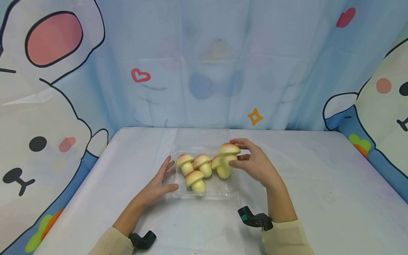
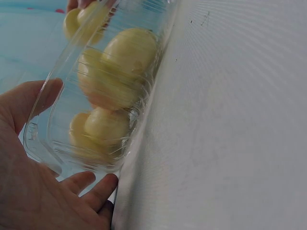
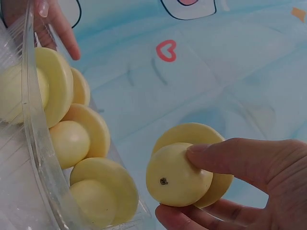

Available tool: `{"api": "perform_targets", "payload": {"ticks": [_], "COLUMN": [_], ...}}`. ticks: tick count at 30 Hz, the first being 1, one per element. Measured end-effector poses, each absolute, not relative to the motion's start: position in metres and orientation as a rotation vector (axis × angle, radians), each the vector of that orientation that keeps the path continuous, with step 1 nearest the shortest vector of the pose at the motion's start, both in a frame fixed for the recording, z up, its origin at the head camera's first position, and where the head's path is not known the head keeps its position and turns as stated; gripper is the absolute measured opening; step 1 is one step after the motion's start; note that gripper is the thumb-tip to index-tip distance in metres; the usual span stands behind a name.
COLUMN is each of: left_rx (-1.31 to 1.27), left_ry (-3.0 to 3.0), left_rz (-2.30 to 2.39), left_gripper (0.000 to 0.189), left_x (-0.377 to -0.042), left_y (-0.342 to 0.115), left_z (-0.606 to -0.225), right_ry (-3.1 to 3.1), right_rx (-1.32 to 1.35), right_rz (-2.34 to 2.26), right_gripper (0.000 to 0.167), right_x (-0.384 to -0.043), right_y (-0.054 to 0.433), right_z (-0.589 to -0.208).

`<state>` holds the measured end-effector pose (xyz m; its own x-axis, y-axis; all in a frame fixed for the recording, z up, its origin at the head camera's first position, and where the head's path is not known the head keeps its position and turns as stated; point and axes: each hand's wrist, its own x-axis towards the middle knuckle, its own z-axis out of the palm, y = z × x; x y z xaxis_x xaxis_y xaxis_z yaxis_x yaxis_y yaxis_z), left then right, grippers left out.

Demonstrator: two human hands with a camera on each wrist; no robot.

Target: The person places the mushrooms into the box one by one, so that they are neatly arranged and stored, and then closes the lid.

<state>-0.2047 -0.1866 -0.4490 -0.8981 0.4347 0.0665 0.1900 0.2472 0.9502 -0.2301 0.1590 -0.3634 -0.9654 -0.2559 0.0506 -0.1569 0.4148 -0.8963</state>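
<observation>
My right hand (image 1: 255, 161) grips a toy mushroom (image 1: 229, 149) with a yellow stem and a reddish-yellow cap, thumb on the stem in the right wrist view. It is held over the right side of a clear plastic box (image 1: 223, 191). Inside the box lie several more such mushrooms, among them one at the front (image 1: 196, 180) and one at the left (image 1: 185, 163). At the box's left side is my left hand (image 1: 156, 187), its fingers spread along the wall and the thumb by the front left corner. In the left wrist view, the mushrooms (image 2: 129, 50) show through the box wall.
The box stands on a white-covered table (image 1: 318, 184), its clear lid (image 1: 202, 137) folded back behind it. A light blue curtain (image 1: 271, 88) with cartoon prints hangs behind the table. Each wrist carries a black camera mount (image 1: 255, 217).
</observation>
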Motion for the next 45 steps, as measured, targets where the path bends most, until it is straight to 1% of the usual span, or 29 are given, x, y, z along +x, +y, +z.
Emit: {"api": "perform_targets", "payload": {"ticks": [9,18,23,36,45], "left_rx": [0.600,0.547,0.577,0.548,0.528], "left_ry": [2.302,2.324,2.327,2.319,2.314], "left_rz": [1.719,1.691,1.693,1.698,1.709], "left_gripper": [0.106,0.104,0.105,0.106,0.104], "left_x": [-0.205,-0.205,-0.206,-0.205,-0.205], "left_y": [-0.187,-0.186,-0.187,-0.185,-0.185], "left_z": [-0.451,-0.450,-0.449,-0.452,-0.453], "right_ry": [2.557,2.575,2.574,2.557,2.565], "right_rx": [-0.422,-0.455,-0.488,-0.548,-0.588], "right_rz": [-1.504,-1.401,-1.360,-1.305,-1.270], "right_gripper": [0.064,0.060,0.059,0.059,0.057], "right_x": [-0.229,-0.228,-0.227,-0.223,-0.222], "right_y": [0.157,0.153,0.151,0.147,0.141], "right_z": [-0.366,-0.367,-0.365,-0.364,-0.364]}}
